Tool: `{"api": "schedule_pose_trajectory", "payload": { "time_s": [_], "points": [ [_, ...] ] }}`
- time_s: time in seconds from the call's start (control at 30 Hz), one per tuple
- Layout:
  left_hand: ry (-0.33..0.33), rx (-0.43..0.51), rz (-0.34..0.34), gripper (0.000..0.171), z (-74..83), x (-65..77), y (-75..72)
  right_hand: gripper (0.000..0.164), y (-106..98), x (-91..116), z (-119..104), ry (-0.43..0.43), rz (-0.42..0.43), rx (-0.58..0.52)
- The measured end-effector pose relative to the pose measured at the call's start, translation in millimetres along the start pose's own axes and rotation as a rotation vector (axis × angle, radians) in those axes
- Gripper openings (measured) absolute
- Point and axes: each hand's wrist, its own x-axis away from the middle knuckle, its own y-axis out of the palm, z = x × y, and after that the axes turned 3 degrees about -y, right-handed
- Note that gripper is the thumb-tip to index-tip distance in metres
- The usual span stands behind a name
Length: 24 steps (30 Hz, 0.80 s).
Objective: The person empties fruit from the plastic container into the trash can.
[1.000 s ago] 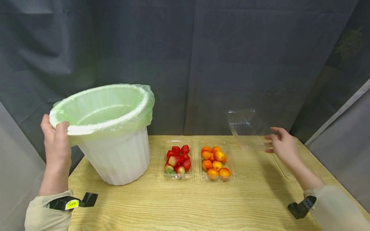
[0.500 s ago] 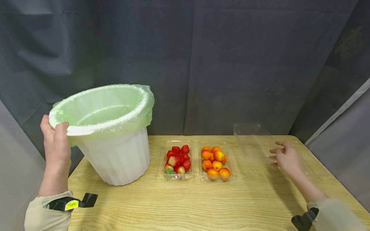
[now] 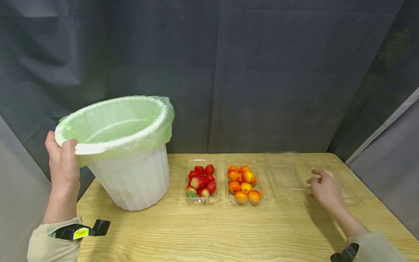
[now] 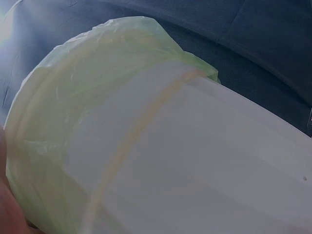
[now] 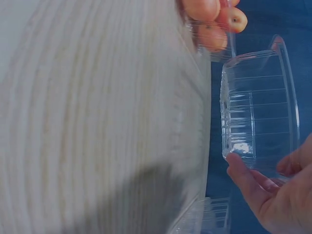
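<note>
Head view: left hand (image 3: 64, 169) at the left, curled tight over the lined bin's (image 3: 140, 182) rim; right hand (image 3: 326, 191), lower right, pinching a clear tray (image 3: 284, 176). Left wrist: bin fills the middle. Right wrist: tray at right, pinched at its lower end, orange fruit (image 5: 202, 9) up top.

In the head view, lettering on the yellow label (image 3: 81, 233) at 8 o'clock is too small to read. The left wrist view crops the left hand (image 4: 9, 212) at 8 o'clock, the bin (image 4: 209, 156) from 3 to 6. In the right wrist view, the right hand (image 5: 278, 190), cropped at 4 o'clock, hides part of the clear container (image 5: 263, 107).
</note>
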Motion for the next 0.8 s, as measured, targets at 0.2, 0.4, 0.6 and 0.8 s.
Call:
{"api": "schedule_pose_trajectory", "payload": {
  "time_s": [0.2, 0.4, 0.6, 0.8],
  "points": [
    [-0.006, -0.003, 0.002, 0.065, 1.5, 0.7, 0.6, 0.046, 3.3, 2.6, 7.2, 0.025, -0.040, 0.010],
    [-0.016, 0.001, 0.006, 0.065, 1.9, 1.4, 0.6, 0.045, 5.7, 5.0, 12.8, 0.030, -0.039, 0.020],
    [-0.013, -0.012, 0.001, 0.065, 1.1, 2.0, 0.2, 0.045, 7.0, 7.1, 16.7, 0.029, -0.046, 0.057],
    [0.023, 0.011, -0.014, 0.064, -0.1, 2.1, 0.6, 0.050, 8.2, 7.8, 19.8, 0.088, -0.101, 0.091]
  ]
}}
